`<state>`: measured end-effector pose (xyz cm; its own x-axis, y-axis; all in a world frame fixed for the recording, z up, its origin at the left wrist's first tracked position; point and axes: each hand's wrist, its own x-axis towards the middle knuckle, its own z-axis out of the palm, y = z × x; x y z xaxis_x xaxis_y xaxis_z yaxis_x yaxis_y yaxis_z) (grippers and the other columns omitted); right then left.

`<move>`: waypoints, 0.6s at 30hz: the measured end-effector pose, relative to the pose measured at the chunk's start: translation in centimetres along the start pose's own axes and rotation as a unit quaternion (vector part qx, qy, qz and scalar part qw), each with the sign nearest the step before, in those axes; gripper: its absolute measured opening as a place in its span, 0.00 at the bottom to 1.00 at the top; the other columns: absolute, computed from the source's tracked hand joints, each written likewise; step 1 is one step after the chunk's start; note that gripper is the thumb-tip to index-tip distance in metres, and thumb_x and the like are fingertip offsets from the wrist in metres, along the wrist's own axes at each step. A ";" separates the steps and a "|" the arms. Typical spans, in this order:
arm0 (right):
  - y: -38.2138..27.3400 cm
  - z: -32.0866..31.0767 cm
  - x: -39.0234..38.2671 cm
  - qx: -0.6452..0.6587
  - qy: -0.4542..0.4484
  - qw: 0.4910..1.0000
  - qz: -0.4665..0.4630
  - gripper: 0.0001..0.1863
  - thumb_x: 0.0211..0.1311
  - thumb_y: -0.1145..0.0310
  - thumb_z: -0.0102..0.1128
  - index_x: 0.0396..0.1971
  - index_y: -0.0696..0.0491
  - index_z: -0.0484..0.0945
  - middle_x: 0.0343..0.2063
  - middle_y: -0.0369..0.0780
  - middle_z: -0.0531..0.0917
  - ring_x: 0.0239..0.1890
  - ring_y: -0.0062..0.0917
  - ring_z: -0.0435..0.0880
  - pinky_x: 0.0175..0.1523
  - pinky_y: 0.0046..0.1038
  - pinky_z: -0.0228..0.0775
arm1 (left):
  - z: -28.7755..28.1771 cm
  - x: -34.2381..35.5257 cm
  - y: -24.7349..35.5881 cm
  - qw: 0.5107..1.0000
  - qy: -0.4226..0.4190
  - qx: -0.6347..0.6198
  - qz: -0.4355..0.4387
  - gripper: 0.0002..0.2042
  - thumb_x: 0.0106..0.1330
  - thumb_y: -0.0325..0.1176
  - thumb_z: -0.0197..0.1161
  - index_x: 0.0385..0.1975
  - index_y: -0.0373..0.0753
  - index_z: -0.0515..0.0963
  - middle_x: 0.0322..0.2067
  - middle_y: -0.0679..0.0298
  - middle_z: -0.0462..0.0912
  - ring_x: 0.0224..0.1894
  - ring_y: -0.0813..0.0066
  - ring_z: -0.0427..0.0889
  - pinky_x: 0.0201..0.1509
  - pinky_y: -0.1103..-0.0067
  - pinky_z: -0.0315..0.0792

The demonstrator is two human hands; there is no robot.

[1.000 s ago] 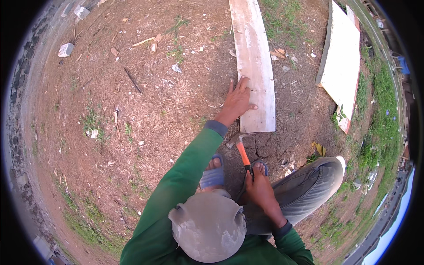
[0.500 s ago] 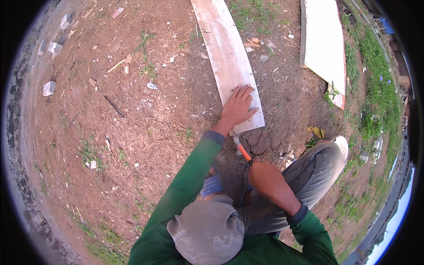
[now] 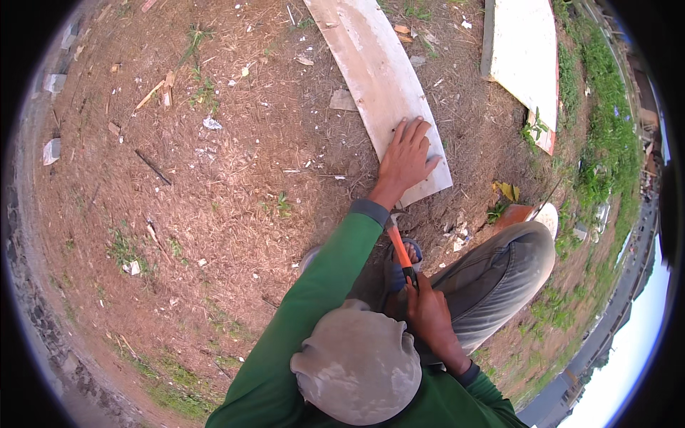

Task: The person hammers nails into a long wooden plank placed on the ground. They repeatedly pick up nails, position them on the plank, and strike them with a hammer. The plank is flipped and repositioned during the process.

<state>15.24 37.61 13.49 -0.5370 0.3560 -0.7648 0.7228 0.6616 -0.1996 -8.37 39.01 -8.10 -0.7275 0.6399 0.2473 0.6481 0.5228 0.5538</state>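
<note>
Left hand (image 3: 407, 158) flat, fingers spread, pressing near end of pale plank (image 3: 378, 78) on dirt. Right hand (image 3: 428, 310) clenched on orange-handled hammer (image 3: 398, 246), head just below plank end. White board (image 3: 528, 57) lies right, apart.

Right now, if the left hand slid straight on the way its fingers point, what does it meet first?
Only more of the long pale wooden plank it lies flat on: the left hand points up along the board's length, and that surface looks bare. Nothing else shows in that line, though fisheye bending makes the exact heading uncertain.
</note>
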 end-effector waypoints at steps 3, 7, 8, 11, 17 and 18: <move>-0.2 -2.2 1.0 0.097 -0.016 0.994 -0.057 0.19 0.78 0.62 0.57 0.58 0.61 0.80 0.31 0.61 0.87 0.36 0.64 0.87 0.42 0.56 0.81 | -0.6 -0.5 -0.4 1.000 -0.013 0.013 0.008 0.28 0.74 0.55 0.62 0.50 0.31 0.85 0.70 0.56 0.72 0.80 0.59 0.62 0.86 0.57 0.49; 0.5 -7.7 3.7 0.185 -0.190 0.964 0.001 0.18 0.78 0.62 0.63 0.53 0.62 0.82 0.19 0.35 0.79 0.19 0.18 0.80 0.26 0.34 0.76 | -1.4 -1.9 -1.5 0.997 -0.061 0.047 0.007 0.28 0.74 0.56 0.63 0.53 0.32 0.85 0.71 0.58 0.72 0.80 0.61 0.61 0.87 0.57 0.49; 0.3 -8.8 4.3 0.124 -0.203 0.971 0.016 0.17 0.78 0.62 0.62 0.52 0.62 0.83 0.20 0.37 0.81 0.19 0.21 0.81 0.26 0.35 0.76 | -1.7 -2.2 -1.9 0.998 -0.037 0.057 0.015 0.28 0.74 0.55 0.62 0.53 0.32 0.85 0.71 0.58 0.72 0.80 0.61 0.61 0.87 0.57 0.49; -1.6 -11.4 6.4 -0.048 -0.210 0.971 -0.100 0.16 0.77 0.63 0.62 0.47 0.61 0.86 0.22 0.43 0.85 0.20 0.29 0.86 0.26 0.38 0.79 | -2.5 -4.0 -3.1 0.997 -0.047 0.064 0.017 0.27 0.75 0.55 0.62 0.53 0.33 0.84 0.71 0.59 0.72 0.81 0.62 0.61 0.87 0.58 0.49; -7.8 -12.8 7.7 -0.398 -0.124 0.849 -0.325 0.13 0.71 0.62 0.66 0.39 0.55 0.92 0.30 0.52 0.90 0.34 0.42 0.94 0.35 0.45 0.85 | -3.4 -5.0 -4.3 0.999 -0.016 0.006 0.031 0.21 0.77 0.50 0.61 0.49 0.34 0.83 0.71 0.59 0.74 0.80 0.62 0.61 0.87 0.59 0.50; -8.8 -12.3 7.3 -0.423 -0.129 0.831 -0.337 0.12 0.70 0.62 0.68 0.39 0.54 0.92 0.30 0.51 0.91 0.36 0.41 0.94 0.36 0.44 0.86 | -3.4 -5.0 -4.4 0.999 -0.012 -0.002 0.032 0.21 0.77 0.49 0.61 0.48 0.34 0.82 0.70 0.58 0.74 0.80 0.61 0.62 0.87 0.58 0.51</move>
<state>-0.43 42.51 17.24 -0.5053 -0.3656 -0.7816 -0.3280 0.9192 -0.2179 -8.35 31.63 -9.02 -0.6794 0.6849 0.2633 0.6920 0.4789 0.5401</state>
